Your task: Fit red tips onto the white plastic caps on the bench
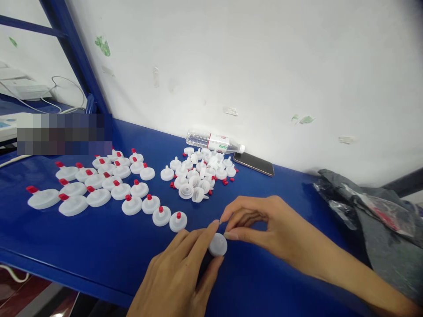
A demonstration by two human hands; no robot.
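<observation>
My left hand (178,268) is closed around a round translucent white plastic cap (218,245), its disc face turned up between fingers and thumb. Something dark shows below the cap, mostly covered by the hand. At the cap's far right edge, my right hand (254,218) has its thumb and index finger bent into a pinch; whatever lies between the tips is too small to make out. Beyond my hands lies a heap of white spouted caps (187,190) with small red tips (225,181) scattered around it. To the left stand several white caps with red tips on their spouts (178,221).
A clear plastic bottle (214,141) lies by the wall, with a phone (254,164) beside it. Grey and clear plastic bags (380,229) bunch up at the right. A blue metal frame (76,57) rises at the left, near white cables (71,110). The blue table's front edge (66,278) runs along the lower left.
</observation>
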